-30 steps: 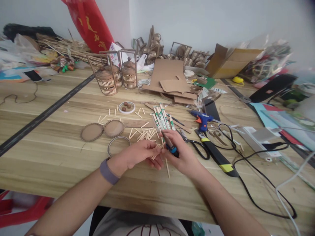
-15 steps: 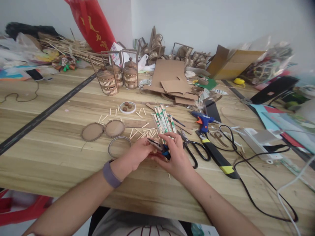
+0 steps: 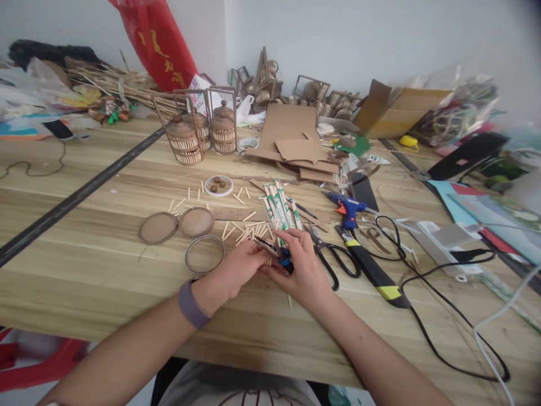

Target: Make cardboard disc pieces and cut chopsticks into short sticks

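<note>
My right hand (image 3: 303, 265) is closed around pliers (image 3: 270, 249) with dark jaws and blue handles, the jaws pointing left toward my other hand. My left hand (image 3: 240, 264), a purple band on its wrist, is closed at the jaws on a thin wooden stick (image 3: 290, 302), whose lower end shows beneath my right hand. Fingers hide most of the stick. Short cut wooden sticks (image 3: 253, 231) lie scattered just beyond my hands. Behind them are paper-wrapped chopsticks (image 3: 279, 206). A grey ring (image 3: 205, 255) and two round cardboard discs (image 3: 158, 227) with raised rims lie to the left.
Black-handled scissors (image 3: 338, 256), a utility knife (image 3: 376, 270) and a blue glue gun (image 3: 349, 208) lie at the right among black cables. A white ring (image 3: 218, 186) holds several brown beads. Small lidded baskets (image 3: 185, 141) and cardboard sheets (image 3: 291, 124) stand or lie behind.
Both hands stay almost in place with the pliers between them. The left wrist and the pliers have shifted very slightly; the things on the table look unchanged.
</note>
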Demonstrator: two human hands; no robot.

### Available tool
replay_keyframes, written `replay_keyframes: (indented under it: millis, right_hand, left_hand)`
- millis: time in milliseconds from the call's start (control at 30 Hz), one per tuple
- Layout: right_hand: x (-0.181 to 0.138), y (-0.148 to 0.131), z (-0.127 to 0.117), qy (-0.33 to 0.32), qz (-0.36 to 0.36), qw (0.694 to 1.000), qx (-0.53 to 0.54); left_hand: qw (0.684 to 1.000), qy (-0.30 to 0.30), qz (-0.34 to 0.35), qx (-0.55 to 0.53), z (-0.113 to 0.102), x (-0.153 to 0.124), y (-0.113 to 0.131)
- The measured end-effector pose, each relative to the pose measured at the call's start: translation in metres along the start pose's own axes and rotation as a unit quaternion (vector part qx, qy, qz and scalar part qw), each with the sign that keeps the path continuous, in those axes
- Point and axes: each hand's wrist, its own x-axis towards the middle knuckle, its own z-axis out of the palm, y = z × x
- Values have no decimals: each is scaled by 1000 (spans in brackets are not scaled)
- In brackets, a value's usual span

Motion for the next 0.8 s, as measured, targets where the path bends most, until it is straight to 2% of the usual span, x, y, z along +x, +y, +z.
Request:
replay_keyframes:
  millis: [133,267,333,433,533,800]
  right_hand:
    - [2,0,-6,-13,3,1000,23]
    - [8,-2,-24,-37,40,996,77]
    - [11,-1,-37,-82,84,988,104]
    - [14,1,-54,-187,133,967,116]
    - [15,3,-65,-243,120,957,103]
    - [16,-4,-69,-302,101,947,45]
  left_hand:
    - [999,5,10,30,-4,-1,6]
    - [996,-30,20,83,-14,-5,20]
    - [994,-35,14,107,-18,-8,27]
    - [991,-30,11,130,-20,-10,31]
    - [988,-35,13,148,-19,-11,32]
    - [977,-56,39,203,-17,-13,29]
